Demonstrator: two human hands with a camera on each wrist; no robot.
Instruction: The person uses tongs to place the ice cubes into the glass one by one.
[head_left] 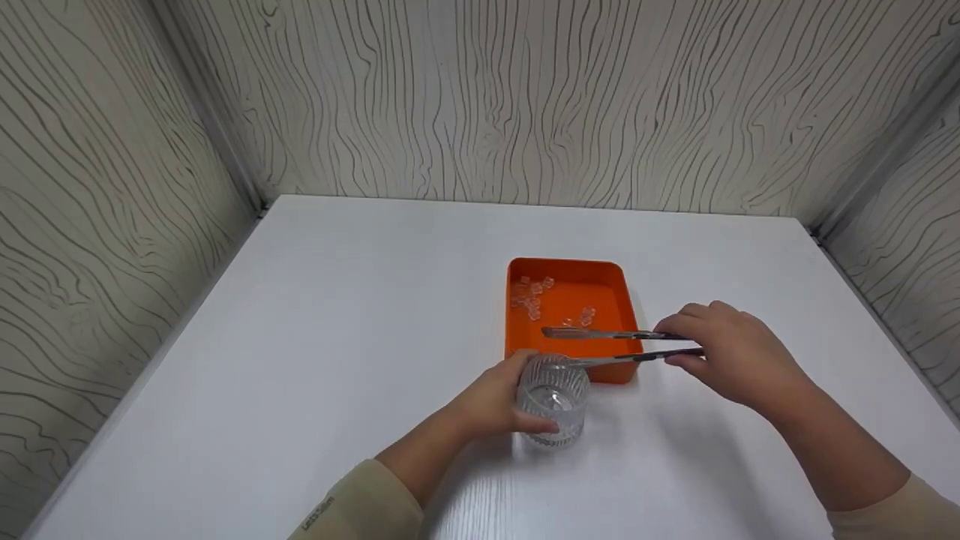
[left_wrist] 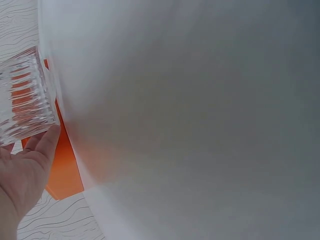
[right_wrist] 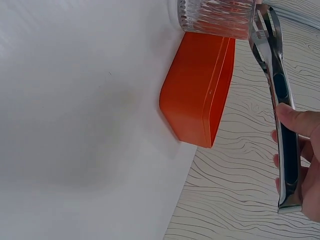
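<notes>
My left hand point(head_left: 484, 397) grips a clear ribbed glass point(head_left: 568, 401) near the front of the orange tray point(head_left: 592, 294). In the left wrist view, the fingers of that hand point(left_wrist: 30, 167) reach the base of the glass point(left_wrist: 25, 100). Metal tongs point(head_left: 607, 334) with dark grips are held in my right hand point(head_left: 727, 356), their two arms spread apart. One arm's tip overlaps the glass's mouth; the other lies over the tray. Several small clear cubes point(head_left: 534, 306) sit in the tray. The right wrist view shows the tongs point(right_wrist: 280, 85) beside the glass rim.
A white table point(head_left: 360, 285) carries the tray and glass. Wood-grain panels point(head_left: 480, 97) rise behind the table and along both sides.
</notes>
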